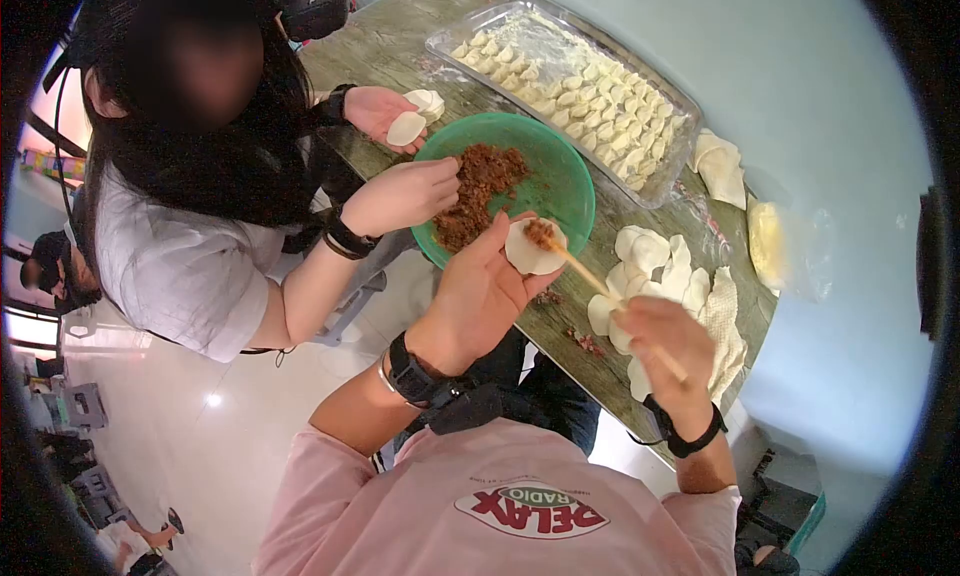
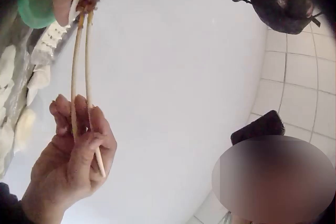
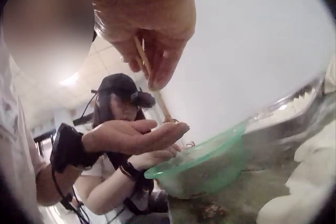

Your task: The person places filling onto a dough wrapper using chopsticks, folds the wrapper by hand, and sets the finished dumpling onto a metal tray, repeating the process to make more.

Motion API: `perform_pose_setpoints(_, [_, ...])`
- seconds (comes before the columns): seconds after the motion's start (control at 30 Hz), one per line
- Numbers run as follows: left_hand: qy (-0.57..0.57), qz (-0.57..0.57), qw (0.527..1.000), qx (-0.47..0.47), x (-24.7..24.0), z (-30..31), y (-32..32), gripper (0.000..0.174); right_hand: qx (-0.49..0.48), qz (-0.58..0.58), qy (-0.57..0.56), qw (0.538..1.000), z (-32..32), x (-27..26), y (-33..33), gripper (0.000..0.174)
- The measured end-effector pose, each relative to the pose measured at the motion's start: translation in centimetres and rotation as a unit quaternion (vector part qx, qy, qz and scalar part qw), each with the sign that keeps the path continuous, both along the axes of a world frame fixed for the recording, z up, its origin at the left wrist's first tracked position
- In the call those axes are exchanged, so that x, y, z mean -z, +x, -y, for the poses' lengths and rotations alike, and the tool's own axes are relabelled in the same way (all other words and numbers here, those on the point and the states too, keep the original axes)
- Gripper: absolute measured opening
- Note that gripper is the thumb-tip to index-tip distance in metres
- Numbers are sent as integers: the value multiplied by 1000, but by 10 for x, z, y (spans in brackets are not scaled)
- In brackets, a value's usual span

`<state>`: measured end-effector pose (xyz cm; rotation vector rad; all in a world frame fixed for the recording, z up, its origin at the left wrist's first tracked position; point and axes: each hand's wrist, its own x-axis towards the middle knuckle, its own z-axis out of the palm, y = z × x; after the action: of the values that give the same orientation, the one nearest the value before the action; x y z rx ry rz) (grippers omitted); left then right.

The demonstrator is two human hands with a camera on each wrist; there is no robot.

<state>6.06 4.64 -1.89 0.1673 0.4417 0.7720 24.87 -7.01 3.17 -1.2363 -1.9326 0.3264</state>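
My left hand lies palm up with its fingers fairly straight, at the near rim of the green bowl. Across its fingers rests a round dumpling wrapper. A small lump of brown minced filling sits on that wrapper. My right hand grips a pair of chopsticks, their tips touching the filling. Brown filling fills the bowl's left part. Another person's right hand reaches into it, while their left hand holds wrappers.
A metal tray with rows of folded dumplings stands at the back of the wooden table. Loose wrappers overlap at the right, beside a textured cloth. Crumbs of filling lie near the front edge. A wall borders the right side.
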Motion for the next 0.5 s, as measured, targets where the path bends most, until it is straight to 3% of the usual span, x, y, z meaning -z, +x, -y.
perform_pose_setpoints(0.13, [20, -1, 1000, -3, 10, -1, 0, 39, -41, 98, 12, 994, 2, -10, -13, 33])
perform_pose_setpoints(0.27, [-2, -24, 1000, -15, 13, 0, -2, 37, -63, 68, -14, 996, 7, -18, -1, 26])
perform_pose_setpoints(0.37, [-7, -15, 1000, 7, 12, 3, -2, 38, -6, -17, -48, 999, 10, -21, 6, 24])
perform_pose_setpoints(0.43, [12, -7, 999, 36, 7, 6, 0, 40, 98, -283, -98, 949, 5, -7, 8, 30])
perform_pose_setpoints(0.5, [15, -11, 999, 48, 5, 8, 1, 41, 105, -334, -142, 926, -3, 1, 14, 28])
